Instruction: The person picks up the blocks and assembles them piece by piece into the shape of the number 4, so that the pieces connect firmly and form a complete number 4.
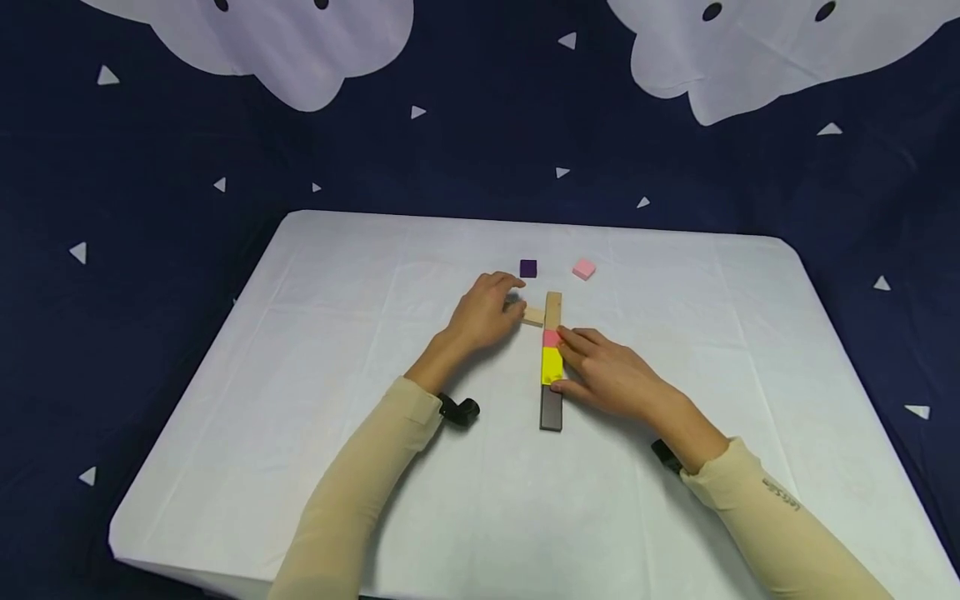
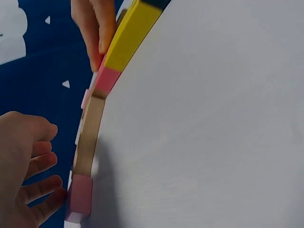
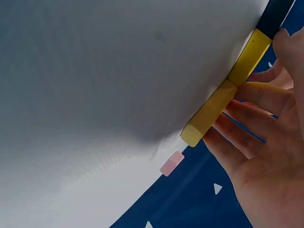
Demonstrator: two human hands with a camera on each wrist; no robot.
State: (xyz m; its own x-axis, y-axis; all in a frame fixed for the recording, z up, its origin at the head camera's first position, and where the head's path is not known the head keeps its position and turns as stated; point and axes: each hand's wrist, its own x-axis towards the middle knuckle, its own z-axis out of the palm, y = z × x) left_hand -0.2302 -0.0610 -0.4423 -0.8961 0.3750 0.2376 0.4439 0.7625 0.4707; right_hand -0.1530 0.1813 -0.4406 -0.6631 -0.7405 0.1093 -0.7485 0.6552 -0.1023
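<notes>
Block row (image 1: 551, 357), head view: laid end to end near the middle of the white tabletop (image 1: 225, 400), running away from the wearer. Components, near to far: dark grey block (image 1: 551, 408), yellow block (image 1: 552, 365), small pink block (image 1: 551, 338), wooden block (image 1: 553, 308). A second wooden block (image 1: 534, 317) meets the far part from the left as a branch. Right hand (image 1: 611, 375): fingertips along the row's right side, not wrapped round it; we take this as keeping the pieces in line. Left hand (image 1: 480, 315): over the branch. Purple block (image 1: 528, 268) and pale pink block (image 1: 584, 269): set apart beyond, presumably spares.

Left wrist view: the branch ends in a larger pink block (image 2: 80, 197). Left fingers loosely bent, tips at its side, perhaps nudging it square; whether they touch, we cannot tell.

Right wrist view: right fingers extended, uncurled, lying against the row's edge, we judge as a fence. We cannot make out the small pink block here.
</notes>
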